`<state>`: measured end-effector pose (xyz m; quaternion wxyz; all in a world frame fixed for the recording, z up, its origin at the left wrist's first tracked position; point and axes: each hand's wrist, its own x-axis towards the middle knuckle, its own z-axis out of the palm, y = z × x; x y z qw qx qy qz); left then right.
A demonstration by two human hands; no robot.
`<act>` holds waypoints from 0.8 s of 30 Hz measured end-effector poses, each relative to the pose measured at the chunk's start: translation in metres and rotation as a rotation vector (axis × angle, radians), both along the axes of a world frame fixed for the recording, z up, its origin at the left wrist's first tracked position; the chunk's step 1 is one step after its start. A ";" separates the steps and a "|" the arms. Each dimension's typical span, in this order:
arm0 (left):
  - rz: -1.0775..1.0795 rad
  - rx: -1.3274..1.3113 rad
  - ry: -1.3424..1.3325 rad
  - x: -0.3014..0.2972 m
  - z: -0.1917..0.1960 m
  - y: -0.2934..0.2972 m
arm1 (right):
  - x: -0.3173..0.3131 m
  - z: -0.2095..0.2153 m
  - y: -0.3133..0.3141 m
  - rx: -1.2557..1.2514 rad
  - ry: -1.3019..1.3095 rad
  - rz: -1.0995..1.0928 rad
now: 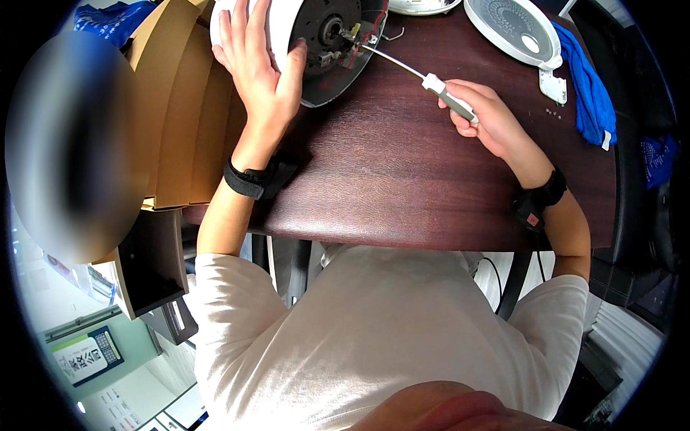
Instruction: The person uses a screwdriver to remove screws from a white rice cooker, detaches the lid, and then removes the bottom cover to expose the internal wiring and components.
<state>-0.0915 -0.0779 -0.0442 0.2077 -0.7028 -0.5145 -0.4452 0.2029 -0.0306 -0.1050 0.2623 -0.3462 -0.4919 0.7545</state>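
A rounded white appliance lies tipped on its side at the far edge of the view, its dark opened face turned to the right. Inside it show a round central part, metal brackets and red wires. My left hand grips its white shell, fingers spread over the outside and thumb at the rim. With my right hand I hold a screwdriver by its white and grey handle. Its long thin shaft points left into the opened face, and the tip is near the brackets and wires. Whether it sits in a screw I cannot make out.
Several small screws lie on the dark wooden table at right. Behind them are a round white lid with a grey inner disc and a crumpled blue cloth. An open cardboard box stands at left, beside a blurred patch.
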 end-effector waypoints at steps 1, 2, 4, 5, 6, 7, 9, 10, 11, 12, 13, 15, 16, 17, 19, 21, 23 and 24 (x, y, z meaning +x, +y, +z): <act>0.001 0.001 0.002 0.000 0.000 -0.001 | -0.001 0.001 -0.001 0.006 0.002 -0.009; 0.002 0.002 0.005 -0.001 -0.001 -0.001 | -0.002 0.003 -0.002 0.011 -0.015 -0.017; 0.001 -0.001 0.003 -0.001 -0.001 -0.004 | -0.005 0.007 -0.004 0.024 -0.049 -0.034; -0.001 -0.005 -0.002 0.000 -0.001 -0.005 | -0.005 0.007 -0.003 0.035 -0.050 -0.018; -0.003 -0.008 -0.006 0.000 -0.001 -0.006 | -0.004 0.005 0.000 0.047 -0.051 -0.002; -0.014 -0.014 -0.016 0.000 -0.001 -0.007 | -0.002 0.003 0.002 0.057 -0.053 0.011; -0.038 -0.025 -0.034 -0.002 0.001 -0.007 | 0.003 -0.009 0.012 0.043 -0.041 0.033; -0.053 -0.024 -0.044 -0.004 0.000 -0.008 | 0.003 -0.012 0.016 0.037 -0.034 0.047; -0.069 -0.024 -0.055 -0.006 -0.001 -0.008 | 0.002 -0.013 0.018 0.068 -0.042 0.052; -0.085 -0.023 -0.065 -0.009 -0.004 -0.008 | 0.002 -0.012 0.020 0.099 -0.051 0.057; -0.079 -0.014 -0.056 -0.017 -0.007 -0.007 | 0.001 -0.010 0.021 0.130 -0.058 0.065; -0.102 -0.011 -0.069 -0.022 -0.011 -0.007 | 0.001 -0.007 0.025 0.217 -0.116 0.047; -0.117 -0.008 -0.076 -0.023 -0.011 -0.006 | 0.002 -0.007 0.028 0.261 -0.147 0.033; -0.116 -0.003 -0.073 -0.023 -0.011 -0.007 | 0.007 -0.012 0.037 0.285 -0.155 0.084; -0.115 0.007 -0.067 -0.021 -0.010 -0.008 | 0.006 -0.015 0.042 0.316 -0.150 0.086; -0.103 0.013 -0.063 -0.019 -0.011 -0.009 | 0.008 -0.016 0.048 0.356 -0.154 0.091; -0.102 0.011 -0.071 -0.019 -0.011 -0.008 | 0.008 -0.012 0.054 0.404 -0.162 0.105; -0.110 0.008 -0.082 -0.019 -0.011 -0.007 | 0.011 -0.006 0.054 0.494 -0.249 0.110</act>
